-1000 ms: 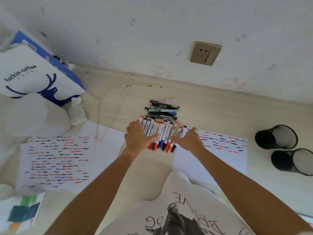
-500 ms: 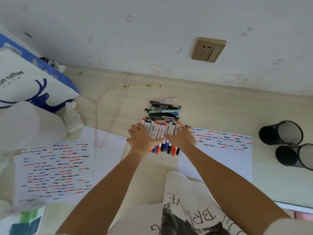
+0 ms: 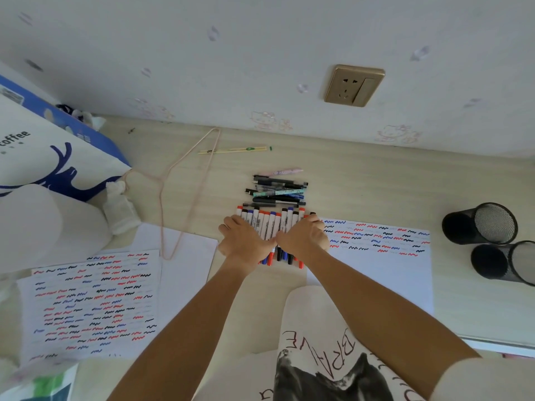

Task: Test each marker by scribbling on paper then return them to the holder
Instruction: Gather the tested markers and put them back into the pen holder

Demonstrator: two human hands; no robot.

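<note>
A row of whiteboard markers point(image 3: 270, 224) with red, blue and black caps lies side by side on the desk. My left hand point(image 3: 243, 241) curls round the row's left side and my right hand point(image 3: 304, 237) round its right side, thumbs meeting on top, so the markers are squeezed into a bunch. The markers' lower ends poke out under my wrists. A scribbled sheet of paper point(image 3: 376, 270) lies just right of them. Two black mesh holders point(image 3: 480, 224) point(image 3: 503, 263) lie on their sides at the far right.
A pile of thin pens point(image 3: 278, 189) lies just behind the markers. Another scribbled sheet point(image 3: 92, 302) is at the left, with a coffee bag point(image 3: 43, 157), a small white bottle point(image 3: 120, 209) and a thin pink hanger point(image 3: 185, 175). Wrapped chopsticks point(image 3: 231, 150) lie near the wall.
Both hands have closed in from the sides, pressing the spread row of markers into a tighter bunch; the thumbs now touch over it.
</note>
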